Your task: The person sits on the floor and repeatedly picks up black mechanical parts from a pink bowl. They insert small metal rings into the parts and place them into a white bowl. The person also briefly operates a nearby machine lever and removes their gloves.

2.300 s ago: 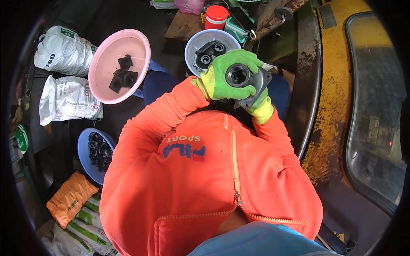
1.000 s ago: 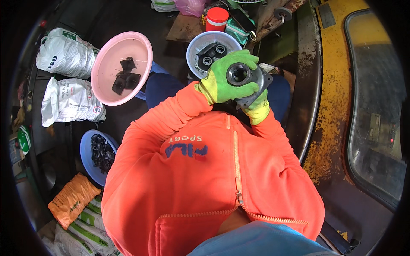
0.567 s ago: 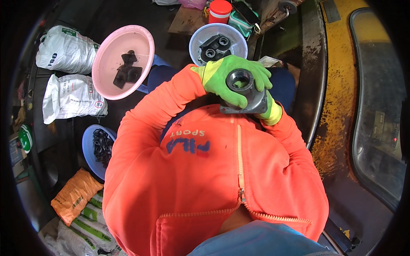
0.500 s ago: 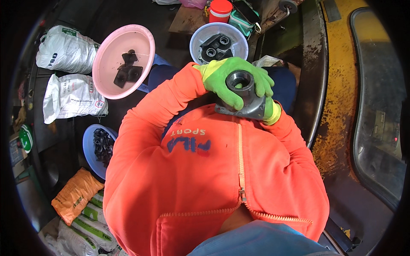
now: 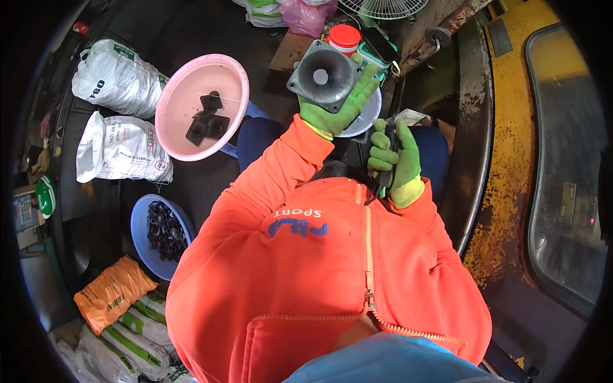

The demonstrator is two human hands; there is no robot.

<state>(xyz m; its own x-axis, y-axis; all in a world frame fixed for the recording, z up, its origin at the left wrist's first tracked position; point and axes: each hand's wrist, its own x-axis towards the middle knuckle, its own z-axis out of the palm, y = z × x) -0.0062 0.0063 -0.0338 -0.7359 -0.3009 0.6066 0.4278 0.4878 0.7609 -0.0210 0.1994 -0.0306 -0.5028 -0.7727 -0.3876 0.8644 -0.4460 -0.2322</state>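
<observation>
My left hand (image 5: 341,115), in a green glove, is raised ahead and holds a black horn-shaped part (image 5: 332,64). Its square flange and wide round mouth face up, with a small hole at the centre. The fingers reach behind and along its right edge. Nearer and to the right, my gloved right hand (image 5: 402,159) is curled round a narrow dark tool (image 5: 391,140), whose kind I cannot make out. Behind the left hand, a pale blue basin (image 5: 371,110) is mostly hidden. Several similar black parts (image 5: 207,124) lie in the pink basin (image 5: 167,83) to the left.
A blue basin (image 5: 142,246) of small black parts stands lower left. White sacks (image 5: 121,147) and an orange bag (image 5: 113,290) line the left. Ahead are a red-lidded container (image 5: 345,37) and a fan (image 5: 383,6). A rusty yellow machine panel (image 5: 504,166) rises at right.
My hands have parted. The left has lifted the horn-shaped part forward and left, turning its wide mouth up. My right hand has left the part and now shows a dark tool. The view has shifted slightly.
</observation>
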